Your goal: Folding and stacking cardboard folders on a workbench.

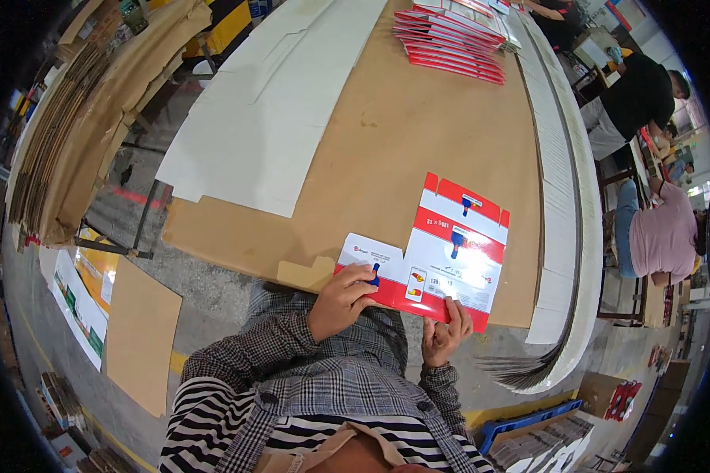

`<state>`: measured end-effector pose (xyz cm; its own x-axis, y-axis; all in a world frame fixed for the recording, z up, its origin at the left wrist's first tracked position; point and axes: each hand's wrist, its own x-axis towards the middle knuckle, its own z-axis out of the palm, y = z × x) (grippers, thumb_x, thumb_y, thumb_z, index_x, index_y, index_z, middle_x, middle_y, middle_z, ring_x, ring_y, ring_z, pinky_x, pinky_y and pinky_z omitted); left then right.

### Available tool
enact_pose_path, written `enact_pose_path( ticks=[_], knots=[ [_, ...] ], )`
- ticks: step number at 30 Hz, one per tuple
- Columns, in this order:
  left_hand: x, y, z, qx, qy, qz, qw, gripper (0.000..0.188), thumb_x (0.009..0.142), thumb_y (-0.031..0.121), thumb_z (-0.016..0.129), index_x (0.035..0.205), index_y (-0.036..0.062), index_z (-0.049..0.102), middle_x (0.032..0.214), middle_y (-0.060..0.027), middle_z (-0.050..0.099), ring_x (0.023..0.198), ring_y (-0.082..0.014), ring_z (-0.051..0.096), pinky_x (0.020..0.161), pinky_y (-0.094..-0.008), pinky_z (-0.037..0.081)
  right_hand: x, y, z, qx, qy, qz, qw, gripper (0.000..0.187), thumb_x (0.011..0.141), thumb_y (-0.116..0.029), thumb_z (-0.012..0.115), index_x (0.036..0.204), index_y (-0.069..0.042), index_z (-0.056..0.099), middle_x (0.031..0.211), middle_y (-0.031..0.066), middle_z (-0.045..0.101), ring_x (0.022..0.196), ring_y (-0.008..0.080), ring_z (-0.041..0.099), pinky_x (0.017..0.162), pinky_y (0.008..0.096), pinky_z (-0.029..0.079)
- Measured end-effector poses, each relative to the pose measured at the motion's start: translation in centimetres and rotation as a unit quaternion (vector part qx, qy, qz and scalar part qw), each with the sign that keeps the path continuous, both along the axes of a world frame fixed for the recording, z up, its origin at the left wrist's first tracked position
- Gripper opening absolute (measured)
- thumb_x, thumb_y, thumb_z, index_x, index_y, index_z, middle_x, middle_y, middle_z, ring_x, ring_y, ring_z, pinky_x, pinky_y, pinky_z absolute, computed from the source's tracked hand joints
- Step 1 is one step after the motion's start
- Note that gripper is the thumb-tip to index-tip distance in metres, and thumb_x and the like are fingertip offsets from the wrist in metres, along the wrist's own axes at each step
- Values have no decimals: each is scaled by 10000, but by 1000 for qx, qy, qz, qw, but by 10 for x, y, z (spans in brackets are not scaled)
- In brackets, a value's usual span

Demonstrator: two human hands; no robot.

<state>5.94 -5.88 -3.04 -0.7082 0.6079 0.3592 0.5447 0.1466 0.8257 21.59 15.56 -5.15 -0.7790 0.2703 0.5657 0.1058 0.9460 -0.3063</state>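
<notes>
A flat red-and-white printed carton blank (450, 264) with cut flaps lies at the near edge of the cardboard-covered table (418, 142). My left hand (341, 303) grips its left flap, fingers on top and closed at the near edge. On the carton's near edge, toward the right, my right hand (447, 331) pinches it with fingers above and the thumb at the edge below. Farther back on the table lies a fanned stack of similar red-and-white cartons (450, 47).
A large white sheet (268, 110) covers the table's left part. A long stack of white sheets (568, 173) runs along the right side. Brown cardboard sheets (63, 142) stand at far left. Several people, one in a pink shirt (664, 232), work at the right. A blue pallet (528, 422) sits lower right.
</notes>
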Motion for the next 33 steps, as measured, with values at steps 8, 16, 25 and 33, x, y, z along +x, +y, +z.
enact_pose_path(
  ticks=[8, 16, 25, 33],
  knots=[
    [7, 7, 11, -76, 19, 12, 997, 201, 738, 37, 760, 916, -1, 675, 1155, -131, 627, 1231, -359, 539, 1032, -453, 448, 6, 3, -12, 4, -3, -5, 1000, 396, 833, -255, 755, 586, -57, 517, 1343, 122, 603, 1260, 324, 493, 1040, 481, 291],
    [-53, 36, 30, -291, 109, -157, 937, 232, 661, 204, 800, 782, 70, 654, 998, -80, 640, 988, -323, 571, 792, -457, 460, 10, 1, -5, -9, -15, 7, 1000, 433, 836, -240, 757, 554, -38, 498, 1344, 115, 595, 1239, 326, 504, 1012, 458, 306],
    [-58, 76, -11, -220, 24, 75, 972, 258, 848, 327, 687, 858, 79, 612, 776, -134, 668, 745, -349, 648, 720, -503, 438, 8, -3, 7, -55, -25, 63, 996, 224, 748, -116, 772, 834, -69, 571, 1323, 178, 571, 1235, 395, 493, 1001, 543, 352],
    [11, 52, -17, -119, 30, -75, 990, 397, 906, 314, 642, 1172, 30, 565, 1014, -210, 634, 936, -372, 630, 780, -494, 480, 21, -59, -8, -816, -57, -100, 566, 482, 853, -95, 639, 1313, -17, 514, 1126, 138, 665, 1038, 253, 633, 844, 374, 525]
  ],
)
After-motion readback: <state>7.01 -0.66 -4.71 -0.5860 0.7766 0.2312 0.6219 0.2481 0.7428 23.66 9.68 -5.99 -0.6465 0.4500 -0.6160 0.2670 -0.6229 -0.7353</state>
